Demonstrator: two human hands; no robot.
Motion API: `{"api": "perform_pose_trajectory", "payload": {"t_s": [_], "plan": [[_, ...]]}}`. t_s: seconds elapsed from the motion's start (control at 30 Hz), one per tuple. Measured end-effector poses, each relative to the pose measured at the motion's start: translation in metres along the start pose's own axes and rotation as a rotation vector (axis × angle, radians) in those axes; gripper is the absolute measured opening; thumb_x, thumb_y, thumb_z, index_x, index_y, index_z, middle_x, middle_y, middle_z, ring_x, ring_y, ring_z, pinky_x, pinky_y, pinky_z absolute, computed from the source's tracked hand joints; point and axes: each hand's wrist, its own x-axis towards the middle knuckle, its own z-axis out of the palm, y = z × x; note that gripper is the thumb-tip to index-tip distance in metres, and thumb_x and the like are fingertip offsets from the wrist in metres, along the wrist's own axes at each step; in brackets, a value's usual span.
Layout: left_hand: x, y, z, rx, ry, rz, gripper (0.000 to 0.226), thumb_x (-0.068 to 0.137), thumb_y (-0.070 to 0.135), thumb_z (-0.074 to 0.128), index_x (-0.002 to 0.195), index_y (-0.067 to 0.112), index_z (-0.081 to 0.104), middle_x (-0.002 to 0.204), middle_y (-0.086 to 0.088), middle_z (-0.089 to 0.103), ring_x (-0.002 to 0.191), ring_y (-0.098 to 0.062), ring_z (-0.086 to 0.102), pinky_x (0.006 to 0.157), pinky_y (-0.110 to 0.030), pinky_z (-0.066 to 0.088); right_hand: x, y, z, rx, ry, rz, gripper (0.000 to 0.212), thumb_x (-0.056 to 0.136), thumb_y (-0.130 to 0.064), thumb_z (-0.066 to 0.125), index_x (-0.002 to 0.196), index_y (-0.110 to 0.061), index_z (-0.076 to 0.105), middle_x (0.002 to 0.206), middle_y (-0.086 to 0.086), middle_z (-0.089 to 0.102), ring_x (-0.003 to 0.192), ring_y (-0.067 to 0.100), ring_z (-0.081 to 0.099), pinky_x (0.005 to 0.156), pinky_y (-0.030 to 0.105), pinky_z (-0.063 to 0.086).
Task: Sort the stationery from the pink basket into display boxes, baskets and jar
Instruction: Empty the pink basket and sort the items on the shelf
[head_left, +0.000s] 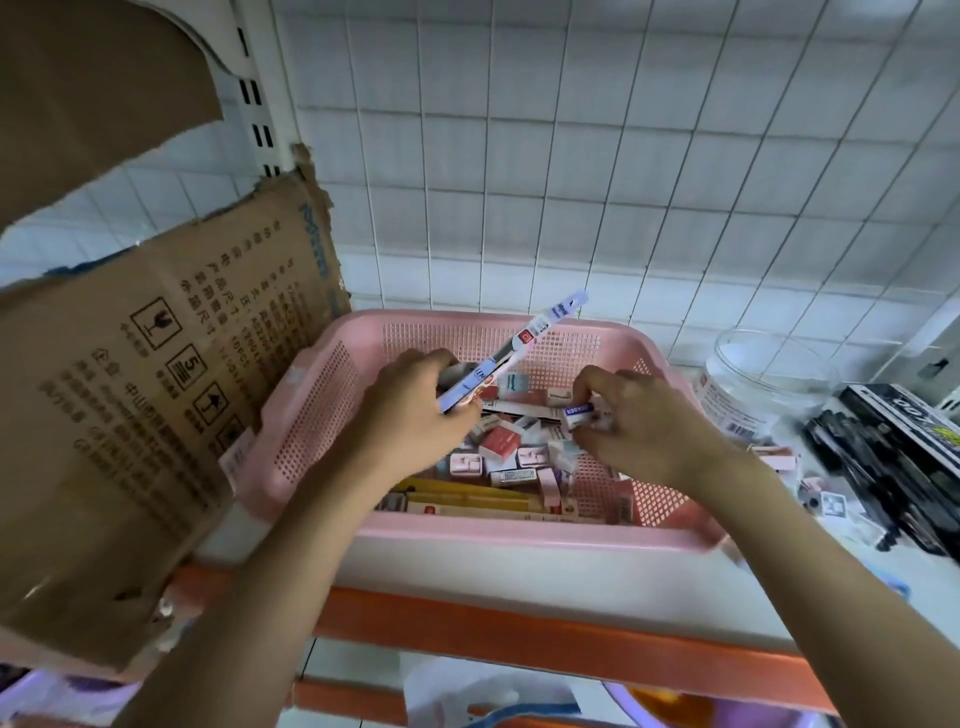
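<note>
Still far from done: sits on the shelf (519, 597), the basket (519, 327), full of erasers (498, 441), with left hand (415, 400) gripping pen packs (519, 348), right hand (634, 415) pinching one eraser (577, 414), jar (763, 379) looking empty beside.

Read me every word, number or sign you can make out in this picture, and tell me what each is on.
"5" in a stacking symbol, beside fragile-glass and this-way-up signs: cardboard box; its Chinese print is too blurred to read.
"ASER", partly covered: small eraser pinched by the right hand.
"100": black display box.
Too blurred to read: pen pack gripped by the left hand; clear jar label.
</note>
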Motion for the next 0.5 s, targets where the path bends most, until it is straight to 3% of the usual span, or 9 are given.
{"api": "perform_pose_trajectory", "payload": {"t_s": [0.1, 0.17, 0.33, 0.5], "plan": [[-0.006, 0.008, 0.009, -0.034, 0.074, 0.017, 0.029, 0.081, 0.024, 0.066, 0.067, 0.028, 0.041, 0.081, 0.000, 0.051, 0.067, -0.012, 0.047, 0.052, -0.021, 0.029, -0.011, 0.000, -0.006, 0.067, 0.146, -0.019, 0.019, 0.080, -0.023, 0.062, 0.092, -0.028, 0.048, 0.087, 0.006, 0.057, 0.076, 0.026, 0.053, 0.066, 0.029, 0.036], [-0.010, 0.016, 0.015, -0.056, 0.085, 0.017, 0.024, 0.080, 0.023, 0.067, 0.071, 0.024, 0.045, 0.082, -0.001, 0.051, 0.068, -0.012, 0.047, 0.053, -0.020, 0.031, -0.022, 0.002, -0.011, 0.135, 0.241, -0.008, 0.022, 0.077, -0.020, 0.065, 0.092, -0.026, 0.050, 0.085, 0.007, 0.057, 0.070, 0.027, 0.054, 0.062, 0.031, 0.038], [-0.016, 0.055, 0.029, -0.029, 0.170, 0.111, 0.014, 0.083, 0.025, 0.064, 0.081, 0.019, 0.051, 0.086, 0.001, 0.050, 0.065, -0.001, 0.042, 0.058, -0.003, 0.033, -0.062, 0.023, -0.022, 0.393, 0.443, 0.075, 0.020, 0.081, -0.021, 0.067, 0.090, -0.028, 0.051, 0.075, -0.001, 0.063, 0.063, 0.016, 0.057, 0.060, 0.029, 0.044], [-0.011, 0.119, 0.060, -0.109, 0.207, 0.160, 0.014, 0.083, 0.023, 0.064, 0.081, 0.018, 0.051, 0.079, -0.001, 0.048, 0.061, -0.004, 0.043, 0.055, -0.006, 0.033, -0.109, 0.079, -0.034, 0.837, 0.488, 0.222, 0.017, 0.086, -0.013, 0.064, 0.083, -0.022, 0.049, 0.067, -0.009, 0.058, 0.057, 0.012, 0.054, 0.053, 0.022, 0.041]]}}
